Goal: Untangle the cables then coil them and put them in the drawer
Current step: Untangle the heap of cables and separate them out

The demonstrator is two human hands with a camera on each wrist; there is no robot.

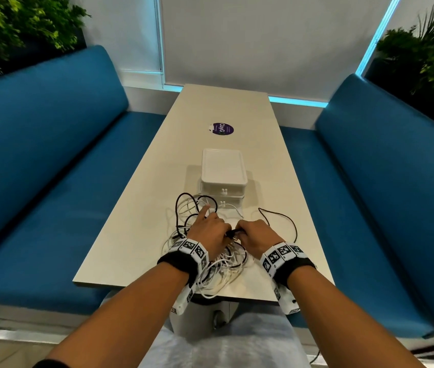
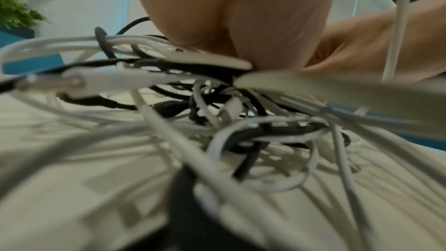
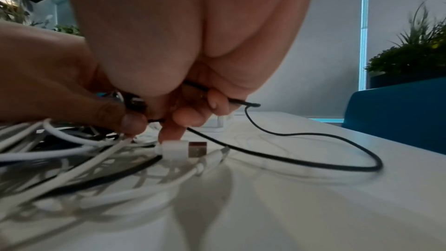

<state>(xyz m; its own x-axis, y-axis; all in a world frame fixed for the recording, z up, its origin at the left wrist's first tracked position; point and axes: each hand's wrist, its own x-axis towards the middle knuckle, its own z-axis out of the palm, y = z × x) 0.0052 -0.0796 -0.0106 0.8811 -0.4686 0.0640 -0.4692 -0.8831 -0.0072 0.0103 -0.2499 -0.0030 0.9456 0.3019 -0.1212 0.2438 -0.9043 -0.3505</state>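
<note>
A tangle of white and black cables [image 1: 210,264] lies at the near end of the table [image 1: 136,235], some loops hanging over its front edge. My left hand [image 1: 222,232] and right hand [image 1: 241,231] meet above the tangle, and both pinch the plug end of a black cable [image 1: 233,233]. In the right wrist view my right fingers [image 3: 212,102] curl round that black cable [image 3: 337,165], which loops out to the right. The left thumb [image 3: 131,123] presses on it from the left. A white USB plug [image 3: 183,149] lies just below. Behind the tangle stands a white two-drawer box [image 1: 222,168], both drawers closed.
Blue benches [image 1: 51,155] run along both sides of the table, with plants [image 1: 428,57] behind them. A purple round sticker [image 1: 221,128] sits on the tabletop beyond the box. The left wrist view shows the cable tangle [image 2: 241,121] close up under the palm.
</note>
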